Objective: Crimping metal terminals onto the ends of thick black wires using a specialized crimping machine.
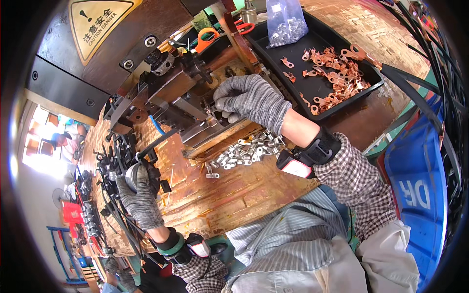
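My left hand (139, 198), in a grey knitted glove, is closed around a black cable (157, 143) at the left of the bench. The cable runs from the hand toward the metal die (200, 129) of a press. My right hand (251, 100), gloved alike, is at the die with its fingers pinched together. Whatever lies between those fingertips is hidden. Below the right wrist, a pile of silver cable lugs (244, 155) lies on the wooden bench (210, 200). More black cables with moulded ends (122, 154) lie around my left hand.
Copper lugs (337, 78) fill part of a black tray (320, 117), beside a plastic bag of silver parts (287, 27). The press body (112, 44) stands at upper left. Orange-handled scissors (206, 39) lie behind the die. A blue bin (415, 195) and hanging cables (444, 97) are at right.
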{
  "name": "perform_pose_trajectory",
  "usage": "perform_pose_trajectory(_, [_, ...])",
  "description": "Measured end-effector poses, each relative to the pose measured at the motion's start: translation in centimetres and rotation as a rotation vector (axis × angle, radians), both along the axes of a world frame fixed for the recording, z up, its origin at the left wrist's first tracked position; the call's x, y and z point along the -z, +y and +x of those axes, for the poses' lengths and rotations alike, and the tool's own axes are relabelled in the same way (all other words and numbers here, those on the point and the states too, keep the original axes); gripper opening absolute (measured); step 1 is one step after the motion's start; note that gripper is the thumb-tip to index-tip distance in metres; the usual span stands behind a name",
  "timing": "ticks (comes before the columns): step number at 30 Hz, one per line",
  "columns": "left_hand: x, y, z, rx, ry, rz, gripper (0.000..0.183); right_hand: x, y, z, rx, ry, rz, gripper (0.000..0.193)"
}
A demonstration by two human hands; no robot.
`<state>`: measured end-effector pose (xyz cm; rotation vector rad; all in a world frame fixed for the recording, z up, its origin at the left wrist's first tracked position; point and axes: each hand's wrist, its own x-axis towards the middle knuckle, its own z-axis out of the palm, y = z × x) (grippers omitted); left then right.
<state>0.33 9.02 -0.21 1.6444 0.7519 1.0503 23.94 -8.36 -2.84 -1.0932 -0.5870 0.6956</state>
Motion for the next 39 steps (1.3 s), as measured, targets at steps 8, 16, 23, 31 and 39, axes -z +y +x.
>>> perform_pose_trajectory(8, [0.4,0.9,-0.6,-0.044,0.083,0.163,0.042,-0.5,-0.5,-0.2,0.038,-0.129,-0.085,0.012])
perform_pose_trajectory(16, [-0.5,-0.7,0.2,-0.068,0.069,0.049,0.043,-0.6,-3.7,-0.2,0.268,-0.485,-0.021,0.017])
perform_pose_trajectory(23, [-0.6,-0.2,0.3,-0.041,0.07,0.026,0.039,-0.1,-7.6,-0.7,0.467,-0.432,-0.012,0.014])
perform_pose_trajectory(31, [-1.8,-2.7,-1.0,-0.069,0.09,0.246,0.03,3.0,-8.4,-0.3,0.613,-0.339,-0.054,0.012])
perform_pose_trajectory(39, [-3.6,-10.2,-8.1,-0.123,0.288,0.914,0.05,4.4,-10.3,1.1,0.494,-0.365,-0.059,0.014])
